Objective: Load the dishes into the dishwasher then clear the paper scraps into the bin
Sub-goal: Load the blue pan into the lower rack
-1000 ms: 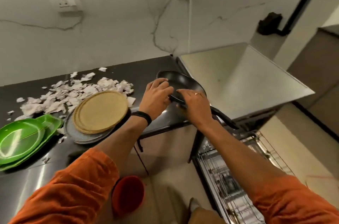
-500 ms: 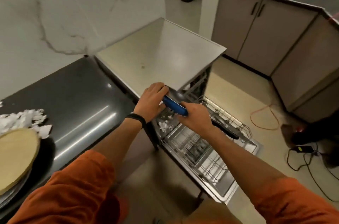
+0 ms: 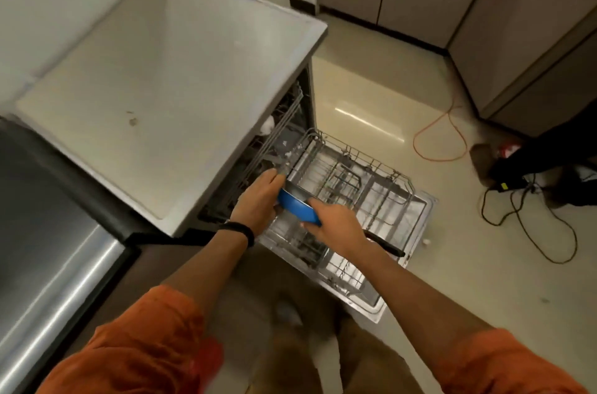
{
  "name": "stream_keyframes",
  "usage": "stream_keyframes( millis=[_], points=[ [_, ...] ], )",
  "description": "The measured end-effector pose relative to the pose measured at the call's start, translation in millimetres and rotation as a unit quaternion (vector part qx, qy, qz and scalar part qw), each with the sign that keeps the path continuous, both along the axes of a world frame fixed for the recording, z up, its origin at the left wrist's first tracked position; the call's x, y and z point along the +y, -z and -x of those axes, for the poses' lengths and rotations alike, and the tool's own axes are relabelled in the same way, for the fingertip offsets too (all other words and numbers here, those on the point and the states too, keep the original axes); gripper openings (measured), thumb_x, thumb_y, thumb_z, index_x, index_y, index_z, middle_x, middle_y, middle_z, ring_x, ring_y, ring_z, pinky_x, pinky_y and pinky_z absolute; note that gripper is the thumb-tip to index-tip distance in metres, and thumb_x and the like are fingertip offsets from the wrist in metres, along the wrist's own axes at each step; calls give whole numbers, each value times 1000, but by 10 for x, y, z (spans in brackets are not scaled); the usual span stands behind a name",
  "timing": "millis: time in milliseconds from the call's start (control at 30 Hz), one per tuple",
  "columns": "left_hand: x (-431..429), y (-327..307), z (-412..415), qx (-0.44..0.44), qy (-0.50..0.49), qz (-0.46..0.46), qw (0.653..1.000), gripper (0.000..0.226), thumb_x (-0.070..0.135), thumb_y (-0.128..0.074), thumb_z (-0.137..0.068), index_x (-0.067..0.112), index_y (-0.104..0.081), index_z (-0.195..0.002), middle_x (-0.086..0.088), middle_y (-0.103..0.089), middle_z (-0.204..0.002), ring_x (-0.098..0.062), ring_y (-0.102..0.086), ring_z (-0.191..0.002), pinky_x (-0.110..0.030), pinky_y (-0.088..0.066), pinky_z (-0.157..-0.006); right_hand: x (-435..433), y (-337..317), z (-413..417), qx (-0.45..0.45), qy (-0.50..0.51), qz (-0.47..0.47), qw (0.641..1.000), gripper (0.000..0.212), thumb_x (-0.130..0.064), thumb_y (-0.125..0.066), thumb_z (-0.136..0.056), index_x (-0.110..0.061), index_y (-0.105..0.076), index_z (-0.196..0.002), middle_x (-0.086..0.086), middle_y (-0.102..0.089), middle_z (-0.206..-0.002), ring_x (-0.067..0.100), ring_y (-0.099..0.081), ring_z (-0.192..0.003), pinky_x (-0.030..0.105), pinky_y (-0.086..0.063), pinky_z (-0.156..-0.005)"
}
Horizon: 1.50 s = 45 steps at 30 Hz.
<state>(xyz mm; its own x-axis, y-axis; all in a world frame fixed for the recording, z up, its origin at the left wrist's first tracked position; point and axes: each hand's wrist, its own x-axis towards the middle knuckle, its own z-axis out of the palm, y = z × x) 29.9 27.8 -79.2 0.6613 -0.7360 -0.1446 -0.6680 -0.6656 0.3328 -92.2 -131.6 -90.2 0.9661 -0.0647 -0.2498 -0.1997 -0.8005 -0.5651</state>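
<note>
The frying pan (image 3: 297, 208) is at centre frame, tilted, just above the left part of the pulled-out lower rack (image 3: 371, 174) of the dishwasher (image 3: 168, 80). The left hand (image 3: 258, 200) curls its fingers round the pan's far rim. The right hand (image 3: 336, 225) clasps the near rim, close to where the handle starts.

The likely trouble is the long black handle (image 3: 384, 243). It juts toward the lower right across the rack and could snag the wire tines or block the rack from sliding in. A rim-only hold might also let the pan tip.

The pan is shallow and round, with a glossy blue outer wall and a dark inside. Further right, an orange cable (image 3: 445, 135) loops on the floor.
</note>
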Motion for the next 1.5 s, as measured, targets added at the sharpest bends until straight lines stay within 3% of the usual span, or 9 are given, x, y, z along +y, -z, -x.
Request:
stream_keyframes(
  millis=[100,267,433,567,933,1067,1200,1367,1500],
  points=[
    [-130,481,-143,20,-17,-17,1000,39,1,-81,-73,9,-56,-101,-11,-57,-112,-30,-58,-96,-41,-53,-83,-49,482,-156,19,37,-7,999,36,-34,-65,-95,-18,-52,-125,5,-70,-105,27,-68,-92,38,-53,-77],
    [-275,1481,-516,59,-73,-42,995,47,-4,-76,-78,7,-56,-119,-13,-52,-134,-33,-54,-120,-44,-50,-97,-135,1410,-552,46,62,-19,997,38,-29,-65,-94,-16,-52,-128,10,-70,-109,33,-68,-97,44,-55,-81],
    [-292,2430,-823,70,-61,-58,994,42,-4,-76,-76,10,-55,-110,-10,-54,-120,-30,-57,-105,-41,-52,-86,-114,2367,-865,61,85,-56,993,34,-19,-66,-93,-14,-55,-124,11,-70,-106,33,-68,-95,45,-56,-82],
    [-366,2992,-1042,71,-52,-67,994,42,-5,-76,-76,10,-54,-109,-11,-53,-120,-32,-58,-105,-44,-53,-87,-103,2983,-1060,59,123,-84,987,34,-17,-67,-92,-14,-57,-124,10,-72,-104,30,-69,-92,41,-56,-82],
    [-569,3789,-1543,73,10,-91,993,46,-1,-71,-77,8,-50,-117,-16,-52,-121,-39,-55,-106,-48,-47,-85,-316,3809,-1418,88,174,-165,967,44,-13,-70,-88,-15,-54,-129,12,-69,-114,29,-66,-103,43,-53,-88],
    [-739,3918,-1677,91,33,-58,994,57,1,-72,-80,10,-49,-132,-12,-49,-138,-37,-54,-121,-47,-46,-101,-530,3977,-1507,96,194,-196,957,46,-16,-72,-88,-12,-49,-127,12,-64,-118,29,-64,-103,48,-53,-88],
    [-834,4020,-1790,96,35,-40,994,85,-1,-71,-84,17,-31,-157,-14,-29,-161,-35,-37,-143,-46,-35,-117,-603,4097,-1612,60,246,-226,940,66,-14,-74,-85,-14,-38,-141,10,-53,-131,25,-58,-110,46,-53,-95],
    [-911,4207,-1878,95,47,-35,994,96,1,-70,-85,25,-17,-161,-8,-21,-164,-31,-33,-146,-44,-34,-118,-597,4278,-1670,44,290,-166,941,100,-9,-79,-81,-19,-16,-158,12,-37,-146,23,-48,-124,33,-44,-99],
    [-1014,4372,-1961,75,71,-102,989,122,4,-83,-73,28,-1,-161,-7,-10,-167,-34,-16,-153,-55,-32,-118,-611,4357,-1758,65,289,-134,946,119,-7,-81,-78,-27,2,-161,11,-30,-151,29,-46,-129,41,-44,-103]
  ],
)
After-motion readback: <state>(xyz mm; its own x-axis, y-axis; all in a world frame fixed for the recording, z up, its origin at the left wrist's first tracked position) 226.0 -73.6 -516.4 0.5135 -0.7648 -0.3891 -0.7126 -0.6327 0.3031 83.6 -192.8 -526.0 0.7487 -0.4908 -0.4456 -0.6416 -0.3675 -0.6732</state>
